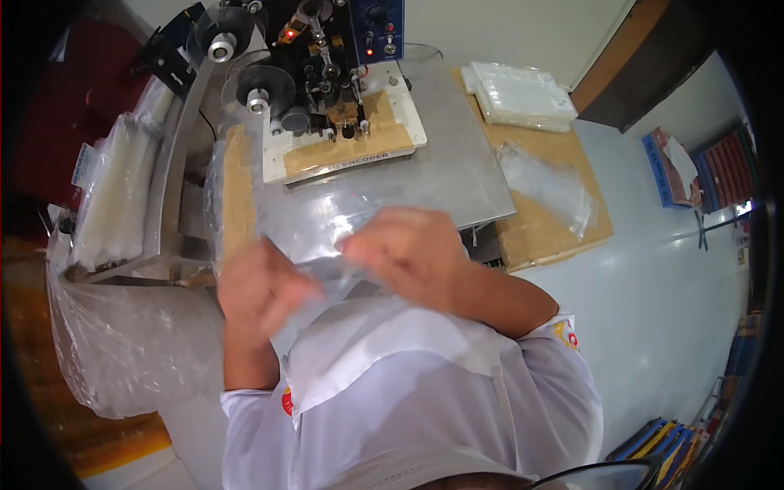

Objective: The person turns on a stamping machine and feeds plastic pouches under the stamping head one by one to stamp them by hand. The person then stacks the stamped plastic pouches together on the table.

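Note:
In front of my chest, both hands are raised and smeared by motion. A thin clear plastic bag (327, 273) stretches faintly between them, its outline hard to make out. My right hand (412, 253) is closed, its fingertips pinching the bag's edge. On the other side my left hand (261, 286) is curled, closed on the bag too. Beyond them stands a coding machine (343, 159) with dark reels, a white base marked "ENCODER" and brown tape over its plate. It rests on a steel table (457, 175).
At the right, a cardboard-topped surface (563, 237) bears a wrapped stack of clear bags (527, 96) and loose clear bags (547, 188). Left of the table are a bundle of plastic sleeves (118, 192) and a large plastic sack (139, 343). Binders (723, 167) stand far right.

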Action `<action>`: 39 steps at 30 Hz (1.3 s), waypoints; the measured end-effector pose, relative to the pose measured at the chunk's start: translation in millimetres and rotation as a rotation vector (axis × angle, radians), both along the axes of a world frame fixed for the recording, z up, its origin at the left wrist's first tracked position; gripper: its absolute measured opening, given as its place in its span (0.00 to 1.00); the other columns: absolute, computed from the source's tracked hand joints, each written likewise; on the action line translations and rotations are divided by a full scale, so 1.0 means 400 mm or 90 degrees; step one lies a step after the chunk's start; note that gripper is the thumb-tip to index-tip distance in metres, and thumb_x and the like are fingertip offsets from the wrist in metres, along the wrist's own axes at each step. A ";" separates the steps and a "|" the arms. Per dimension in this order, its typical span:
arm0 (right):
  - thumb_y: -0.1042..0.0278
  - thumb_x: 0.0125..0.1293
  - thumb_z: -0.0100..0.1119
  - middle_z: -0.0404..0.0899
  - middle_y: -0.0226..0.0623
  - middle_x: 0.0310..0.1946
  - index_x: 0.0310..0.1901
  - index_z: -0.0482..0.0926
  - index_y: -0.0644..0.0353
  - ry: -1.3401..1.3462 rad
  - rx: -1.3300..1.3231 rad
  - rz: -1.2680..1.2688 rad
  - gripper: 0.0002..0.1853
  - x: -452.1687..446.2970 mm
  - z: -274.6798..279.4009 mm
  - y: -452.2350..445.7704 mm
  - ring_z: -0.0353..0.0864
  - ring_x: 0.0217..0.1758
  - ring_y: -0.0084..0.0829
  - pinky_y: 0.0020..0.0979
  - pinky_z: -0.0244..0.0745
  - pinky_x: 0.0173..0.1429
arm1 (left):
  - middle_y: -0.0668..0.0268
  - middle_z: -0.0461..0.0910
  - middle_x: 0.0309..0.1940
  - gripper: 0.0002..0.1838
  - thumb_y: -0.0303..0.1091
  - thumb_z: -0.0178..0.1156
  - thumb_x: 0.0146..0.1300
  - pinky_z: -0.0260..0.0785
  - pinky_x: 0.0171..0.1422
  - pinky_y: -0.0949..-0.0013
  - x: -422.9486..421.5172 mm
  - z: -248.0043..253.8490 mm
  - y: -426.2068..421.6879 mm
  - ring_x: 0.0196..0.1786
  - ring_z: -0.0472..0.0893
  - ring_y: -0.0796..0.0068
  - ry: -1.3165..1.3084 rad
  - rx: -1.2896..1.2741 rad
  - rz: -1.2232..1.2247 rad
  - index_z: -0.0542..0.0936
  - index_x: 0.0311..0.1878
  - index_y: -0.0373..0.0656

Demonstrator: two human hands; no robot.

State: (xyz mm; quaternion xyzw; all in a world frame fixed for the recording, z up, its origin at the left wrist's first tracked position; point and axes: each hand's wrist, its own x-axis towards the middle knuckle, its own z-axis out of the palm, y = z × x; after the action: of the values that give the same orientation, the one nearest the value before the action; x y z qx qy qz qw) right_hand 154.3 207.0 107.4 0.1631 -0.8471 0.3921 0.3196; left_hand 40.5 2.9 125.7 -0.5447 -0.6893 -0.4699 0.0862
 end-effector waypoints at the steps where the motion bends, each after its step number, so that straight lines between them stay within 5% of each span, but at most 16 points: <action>1: 0.69 0.68 0.65 0.86 0.37 0.35 0.44 0.86 0.59 -0.037 -0.018 -0.009 0.07 -0.002 -0.004 -0.004 0.85 0.35 0.39 0.36 0.79 0.38 | 0.68 0.75 0.21 0.10 0.35 0.77 0.52 0.61 0.29 0.67 0.038 0.012 0.010 0.24 0.72 0.69 -0.025 -0.004 -0.072 0.83 0.26 0.46; 3: 0.68 0.68 0.64 0.86 0.37 0.35 0.43 0.86 0.59 -0.104 -0.048 -0.025 0.06 -0.009 -0.004 -0.005 0.85 0.35 0.40 0.36 0.79 0.38 | 0.69 0.76 0.22 0.08 0.31 0.76 0.53 0.62 0.31 0.69 0.014 -0.014 0.001 0.26 0.72 0.73 -0.070 -0.083 -0.235 0.84 0.28 0.45; 7: 0.66 0.69 0.64 0.84 0.35 0.31 0.40 0.85 0.57 -0.137 -0.074 0.023 0.06 0.014 0.036 -0.010 0.84 0.32 0.37 0.35 0.77 0.36 | 0.66 0.82 0.33 0.05 0.28 0.71 0.56 0.66 0.42 0.72 -0.075 -0.029 -0.033 0.39 0.79 0.76 -0.196 -0.081 0.045 0.82 0.30 0.40; 11: 0.64 0.69 0.64 0.82 0.33 0.28 0.39 0.85 0.56 -0.201 0.024 0.013 0.06 0.018 0.056 -0.007 0.82 0.29 0.36 0.35 0.75 0.33 | 0.65 0.84 0.30 0.07 0.25 0.73 0.53 0.68 0.40 0.71 0.003 0.042 0.023 0.36 0.80 0.74 -0.293 0.107 0.060 0.87 0.36 0.38; 18: 0.61 0.68 0.66 0.81 0.31 0.28 0.40 0.85 0.53 -0.164 0.048 0.009 0.06 0.011 0.044 0.004 0.81 0.28 0.35 0.35 0.74 0.32 | 0.63 0.86 0.30 0.06 0.22 0.73 0.55 0.67 0.35 0.74 -0.016 0.004 0.001 0.31 0.81 0.77 -0.285 -0.021 -0.053 0.88 0.36 0.38; 21: 0.58 0.66 0.68 0.83 0.32 0.32 0.40 0.85 0.53 -0.180 0.120 0.000 0.09 0.004 0.040 0.009 0.82 0.32 0.37 0.36 0.75 0.35 | 0.64 0.86 0.31 0.05 0.21 0.72 0.57 0.68 0.34 0.74 -0.021 -0.023 0.007 0.31 0.80 0.78 -0.308 -0.001 -0.103 0.88 0.38 0.37; 24: 0.53 0.65 0.66 0.85 0.30 0.42 0.44 0.84 0.50 -0.118 0.155 -0.086 0.12 -0.002 0.055 0.032 0.84 0.49 0.38 0.40 0.79 0.45 | 0.64 0.85 0.32 0.06 0.22 0.70 0.61 0.69 0.33 0.74 -0.031 -0.035 0.032 0.31 0.81 0.79 -0.429 0.035 -0.094 0.86 0.41 0.35; 26: 0.55 0.62 0.68 0.84 0.33 0.52 0.50 0.83 0.50 0.029 0.173 -0.164 0.16 0.015 0.088 0.031 0.81 0.58 0.42 0.45 0.78 0.54 | 0.64 0.84 0.33 0.07 0.22 0.68 0.63 0.71 0.32 0.75 -0.035 -0.035 0.050 0.31 0.81 0.79 -0.568 0.086 -0.055 0.85 0.44 0.34; 30: 0.60 0.58 0.71 0.77 0.38 0.67 0.61 0.79 0.50 0.110 0.322 -0.191 0.27 0.023 0.039 0.046 0.72 0.73 0.46 0.58 0.68 0.71 | 0.64 0.84 0.34 0.09 0.26 0.66 0.67 0.72 0.32 0.75 -0.091 -0.065 0.066 0.32 0.81 0.80 -0.629 0.157 -0.226 0.83 0.49 0.34; 33: 0.62 0.59 0.70 0.73 0.38 0.70 0.66 0.75 0.52 0.091 0.474 -0.136 0.31 -0.048 -0.039 0.173 0.67 0.77 0.46 0.59 0.59 0.77 | 0.63 0.83 0.36 0.10 0.27 0.64 0.68 0.70 0.33 0.79 -0.131 -0.096 0.136 0.34 0.79 0.81 -0.742 0.151 -0.100 0.82 0.51 0.34; 39: 0.67 0.58 0.69 0.73 0.38 0.70 0.69 0.72 0.54 -0.047 0.278 -0.135 0.34 -0.071 -0.054 0.121 0.65 0.78 0.45 0.56 0.55 0.80 | 0.70 0.82 0.34 0.10 0.30 0.65 0.69 0.68 0.32 0.80 -0.189 -0.170 0.200 0.32 0.78 0.85 -0.771 0.170 -0.012 0.82 0.50 0.37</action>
State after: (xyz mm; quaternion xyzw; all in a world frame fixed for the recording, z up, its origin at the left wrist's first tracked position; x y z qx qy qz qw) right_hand 125.8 255.2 85.7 0.1236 -0.9353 0.1698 0.2848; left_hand -35.1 83.0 57.6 -0.1720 -0.5460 -0.7785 -0.2572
